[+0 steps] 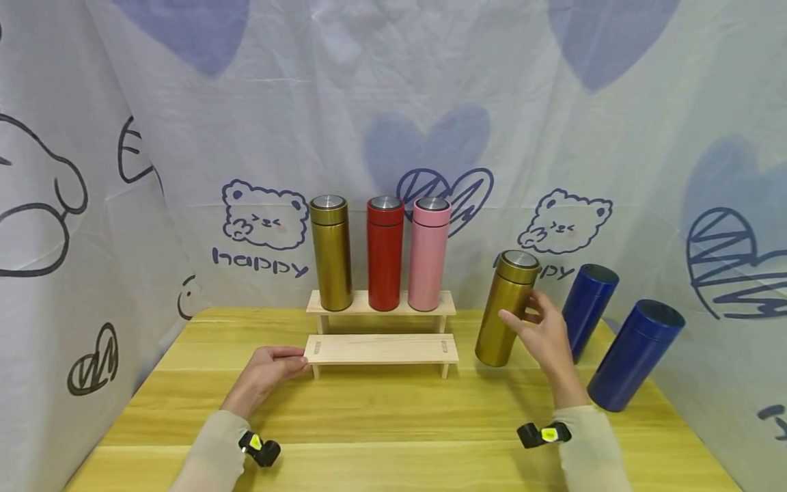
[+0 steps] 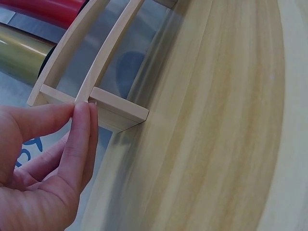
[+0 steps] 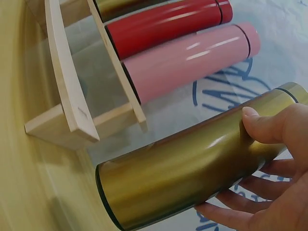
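Holding gold flask (image 1: pixel 501 305), right hand (image 1: pixel 545 336); cloth (image 1: pixel 295 130) behind reads "happy"

"happy" (image 1: pixel 259 262) on the cloth backdrop (image 1: pixel 307 147)

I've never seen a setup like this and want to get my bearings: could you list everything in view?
Held gold flask: one, gold, right of the rack
Wooden rack: one, two-tiered, pale wood, on the table
Shelved gold flask: one, gold, upper tier, left
Red flask: one, red, upper tier, middle
Pink flask: one, pink, upper tier, right
Blue flasks: two, dark blue, table's right side
Table: one, yellowish wood, beneath everything
Printed cloth: pale with hearts and drawings, behind and beside the table
Wrist cameras: two, black and yellow, one per wrist
Sleeves: two, cream, on the forearms
Left grip: one, bare hand, pinching the lower tier's left end
Right grip: one, bare hand, around the held gold flask
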{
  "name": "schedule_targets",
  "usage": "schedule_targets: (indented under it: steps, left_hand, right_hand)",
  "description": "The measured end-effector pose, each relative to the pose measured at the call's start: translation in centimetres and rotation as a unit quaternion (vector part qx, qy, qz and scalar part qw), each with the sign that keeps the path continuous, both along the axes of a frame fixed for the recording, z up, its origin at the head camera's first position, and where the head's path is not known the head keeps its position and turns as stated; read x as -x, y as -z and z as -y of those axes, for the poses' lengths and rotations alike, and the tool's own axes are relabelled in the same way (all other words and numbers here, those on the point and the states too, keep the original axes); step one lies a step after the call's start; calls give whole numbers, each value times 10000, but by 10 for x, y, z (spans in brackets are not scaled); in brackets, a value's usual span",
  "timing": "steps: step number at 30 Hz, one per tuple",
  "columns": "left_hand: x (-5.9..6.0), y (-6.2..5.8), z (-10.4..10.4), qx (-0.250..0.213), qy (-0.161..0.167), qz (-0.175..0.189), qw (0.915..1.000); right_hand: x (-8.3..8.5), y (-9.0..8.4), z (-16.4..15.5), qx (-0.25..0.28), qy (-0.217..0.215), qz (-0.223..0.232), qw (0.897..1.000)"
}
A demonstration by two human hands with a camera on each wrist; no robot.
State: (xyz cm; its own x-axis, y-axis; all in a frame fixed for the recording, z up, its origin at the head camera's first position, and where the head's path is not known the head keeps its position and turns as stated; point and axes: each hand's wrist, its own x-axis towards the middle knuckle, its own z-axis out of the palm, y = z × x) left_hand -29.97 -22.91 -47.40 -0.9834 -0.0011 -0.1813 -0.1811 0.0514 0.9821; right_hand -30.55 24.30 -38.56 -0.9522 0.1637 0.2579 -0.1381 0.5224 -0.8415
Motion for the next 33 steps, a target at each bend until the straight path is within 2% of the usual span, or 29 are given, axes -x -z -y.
schedule_targets:
  steps: [11,26,33]
  left_hand:
    - [2,1,0,-149,-59,16,9999]
    - [2,3,0,-83,-50,-1,10000]
    - [2,3,1,17,3,-26,10000]
  right_hand:
    - [-3,-4,27,85,-495,-414,9979]
    - [-3,-7,59,92,-822,-439,9956]
    - [0,-9,71,162,-1013,-585,9930]
